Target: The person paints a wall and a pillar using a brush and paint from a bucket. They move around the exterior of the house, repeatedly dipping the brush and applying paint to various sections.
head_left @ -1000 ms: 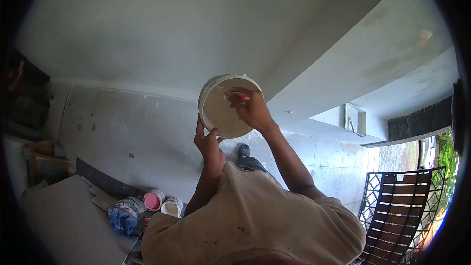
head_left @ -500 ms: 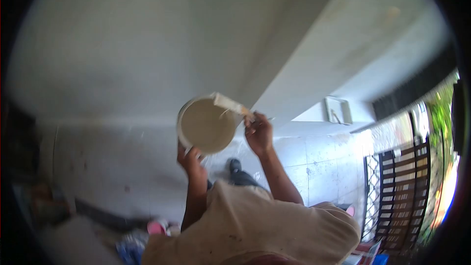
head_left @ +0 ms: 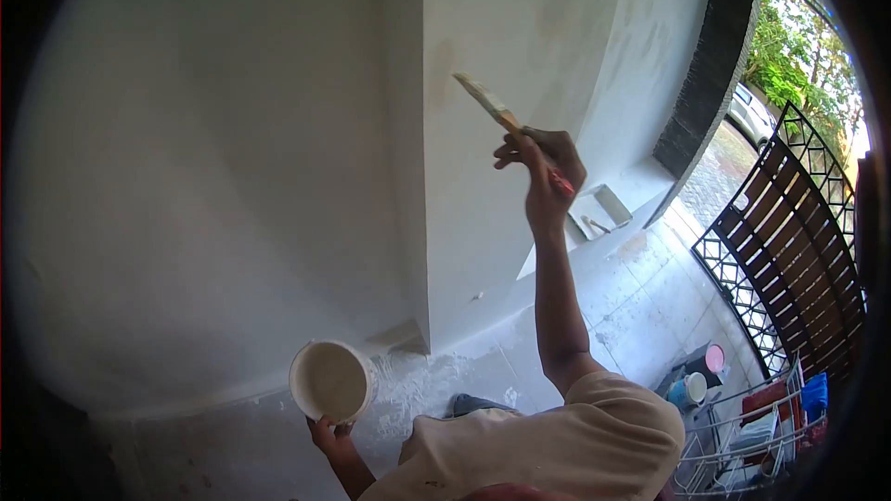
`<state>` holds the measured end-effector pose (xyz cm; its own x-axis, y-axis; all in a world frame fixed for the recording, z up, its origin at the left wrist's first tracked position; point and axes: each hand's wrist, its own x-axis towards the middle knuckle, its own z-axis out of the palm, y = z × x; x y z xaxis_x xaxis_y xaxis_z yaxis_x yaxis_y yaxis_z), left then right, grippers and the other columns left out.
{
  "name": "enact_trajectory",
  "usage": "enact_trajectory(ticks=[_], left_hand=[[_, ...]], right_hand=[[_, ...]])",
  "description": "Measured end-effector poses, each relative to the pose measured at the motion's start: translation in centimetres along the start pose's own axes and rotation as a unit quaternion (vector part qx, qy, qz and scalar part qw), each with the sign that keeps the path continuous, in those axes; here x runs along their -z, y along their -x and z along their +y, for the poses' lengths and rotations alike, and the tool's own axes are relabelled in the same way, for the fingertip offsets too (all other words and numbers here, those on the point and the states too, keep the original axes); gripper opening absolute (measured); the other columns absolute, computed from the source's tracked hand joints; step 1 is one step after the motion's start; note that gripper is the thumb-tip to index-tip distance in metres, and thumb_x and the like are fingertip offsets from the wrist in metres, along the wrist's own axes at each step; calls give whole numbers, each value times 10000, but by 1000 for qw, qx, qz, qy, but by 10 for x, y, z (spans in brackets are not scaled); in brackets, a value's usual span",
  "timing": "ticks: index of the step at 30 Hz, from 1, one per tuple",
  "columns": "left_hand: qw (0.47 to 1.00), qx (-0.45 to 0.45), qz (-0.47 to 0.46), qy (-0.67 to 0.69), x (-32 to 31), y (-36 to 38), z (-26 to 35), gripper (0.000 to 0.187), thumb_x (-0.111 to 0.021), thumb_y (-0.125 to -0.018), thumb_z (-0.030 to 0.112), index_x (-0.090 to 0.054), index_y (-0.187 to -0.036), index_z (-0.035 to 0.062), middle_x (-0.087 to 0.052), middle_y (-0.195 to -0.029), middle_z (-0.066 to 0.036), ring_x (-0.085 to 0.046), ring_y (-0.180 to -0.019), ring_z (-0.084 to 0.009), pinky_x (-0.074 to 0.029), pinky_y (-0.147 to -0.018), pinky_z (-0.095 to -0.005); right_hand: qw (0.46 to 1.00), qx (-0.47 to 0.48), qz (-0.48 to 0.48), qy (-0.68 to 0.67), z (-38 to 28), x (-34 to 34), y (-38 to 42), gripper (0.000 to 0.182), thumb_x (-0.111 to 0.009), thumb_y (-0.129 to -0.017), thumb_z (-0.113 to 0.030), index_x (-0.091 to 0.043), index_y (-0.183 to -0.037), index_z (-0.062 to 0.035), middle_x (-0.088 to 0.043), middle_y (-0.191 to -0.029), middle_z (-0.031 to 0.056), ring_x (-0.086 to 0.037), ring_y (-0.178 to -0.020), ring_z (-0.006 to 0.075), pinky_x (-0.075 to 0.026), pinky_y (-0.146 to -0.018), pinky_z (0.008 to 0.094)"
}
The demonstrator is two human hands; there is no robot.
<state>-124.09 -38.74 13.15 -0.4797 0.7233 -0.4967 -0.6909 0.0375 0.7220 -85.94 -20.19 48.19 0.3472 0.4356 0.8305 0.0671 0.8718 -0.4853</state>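
My right hand [head_left: 546, 165] is raised and closed around the handle of a paintbrush [head_left: 492, 104]. Its pale, coated bristles point up and left, close in front of the white pillar [head_left: 492, 213], which carries faint brownish patches. Lower down, my left hand [head_left: 331, 433] grips a white bucket [head_left: 373, 385] by its near side, fingers at the rim. The bucket tilts toward me and shows a cream-coloured inside; how much paint it holds I cannot tell.
A paint tray [head_left: 613, 207] with a tool in it rests on a ledge right of the pillar. Paint pots [head_left: 687, 391] and a wire rack [head_left: 742, 445] stand at lower right, near a slatted gate [head_left: 789, 232]. White splotches mark the tiled floor [head_left: 640, 297].
The paintbrush has left the bucket's rim and gone up to the right, before the pillar. My left hand has lowered the bucket to the left. The view has turned rightward.
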Motion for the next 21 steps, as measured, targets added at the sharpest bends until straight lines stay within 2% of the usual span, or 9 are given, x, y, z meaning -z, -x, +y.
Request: enact_trajectory(ticks=[4, 6, 7, 10, 12, 15, 17, 20, 21], left_hand=[[996, -32, 77, 0, -21, 13, -2, 790, -520, -565, 44, -460, -1340, 187, -479, -1256, -99, -543, -1080, -373, -551, -727, -493], [993, -52, 101, 7, -30, 15, -7, 771, -525, -574, 46, -465, -1331, 181, -468, -1271, -108, -533, -1100, -376, -551, -734, -503], [992, -87, 94, -8, -29, 14, -15, 771, -532, -588, 58, -456, -1345, 184, -464, -1277, -114, -527, -1108, -373, -544, -748, -513], [983, -165, 73, -40, -26, 7, -36, 754, -548, -606, 75, -451, -1347, 178, -450, -1292, -126, -509, -1135, -365, -533, -777, -529], [981, -179, 65, -41, -39, 10, -38, 716, -550, -587, 62, -479, -1294, 152, -439, -1298, -127, -500, -1155, -362, -537, -780, -524], [994, -88, 59, 40, -63, 20, -22, 723, -540, -578, 49, -483, -1291, 149, -447, -1302, -122, -491, -1170, -363, -520, -806, -561], [995, -88, 36, 27, -53, 3, -30, 745, -535, -571, 41, -479, -1304, 159, -458, -1295, -119, -495, -1161, -372, -512, -813, -574], [996, -85, 3, 14, -48, -24, -29, 789, -532, -558, 32, -467, -1330, 183, -475, -1272, -114, -503, -1144, -382, -511, -806, -576], [997, -79, -4, 12, -55, -22, -27, 806, -531, -554, 29, -463, -1340, 192, -481, -1262, -113, -505, -1137, -384, -513, -801, -574]], right_hand=[[995, 76, -24, 58, 28, -25, -34, 97, -632, -859, 15, -558, -911, 50, -651, -788, 128, -661, -669, 162, -533, -593, 265], [969, 111, -45, 216, 58, -20, -36, 114, -656, -822, 3, -558, -877, 19, -619, -717, 109, -597, -573, 143, -477, -542, 255], [977, 85, -38, 192, 66, -19, -24, 124, -663, -797, -6, -550, -849, -4, -581, -661, 95, -536, -517, 149, -443, -510, 263], [982, -3, -64, 176, 54, 1, 9, 109, -650, -811, 4, -549, -850, -1, -605, -646, 94, -573, -535, 136, -452, -520, 253], [990, 7, -44, 134, 40, 3, -3, 107, -646, -813, 10, -549, -859, 2, -613, -650, 97, -577, -534, 129, -448, -513, 246], [989, 57, -47, 129, 27, -8, -33, 110, -639, -814, 24, -539, -852, 4, -608, -639, 97, -572, -521, 125, -442, -496, 242], [982, 94, -64, 151, 44, -18, -50, 131, -643, -801, 26, -516, -808, -1, -590, -609, 91, -560, -496, 125, -428, -471, 245], [970, 7, -137, 198, 66, 0, -11, 82, -607, -854, 7, -543, -806, 22, -671, -677, 104, -664, -591, 115, -515, -534, 249], [982, -2, -113, 151, 63, 1, 0, 140, -655, -777, 9, -517, -766, -14, -583, -586, 94, -584, -498, 127, -455, -489, 246]])
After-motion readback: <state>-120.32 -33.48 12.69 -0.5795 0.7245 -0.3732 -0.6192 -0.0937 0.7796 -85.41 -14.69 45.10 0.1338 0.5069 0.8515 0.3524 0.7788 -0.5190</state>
